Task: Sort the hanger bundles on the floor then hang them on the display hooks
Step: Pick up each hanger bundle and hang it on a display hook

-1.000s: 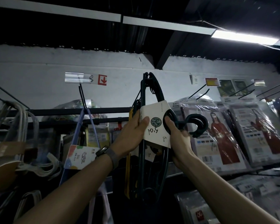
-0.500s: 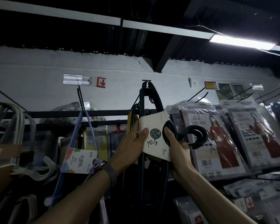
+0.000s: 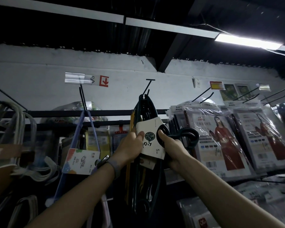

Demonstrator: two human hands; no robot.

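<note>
Where the hanger bundle [image 3: 149,129] hangs, packaged garments [image 3: 220,137] crowd just beside.

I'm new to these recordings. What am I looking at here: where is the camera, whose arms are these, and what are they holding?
There is no machine here. One wide-angle camera sits on a person's head, so the two bare arms reaching up are the wearer's own. The left hand and the right hand both grip a dark hanger bundle at its white paper sleeve. The bundle's top meets a black display hook on the wall and looks hung on it. There is no table. A purple hanger bundle hangs to the left, and packaged garments to the right.
</note>
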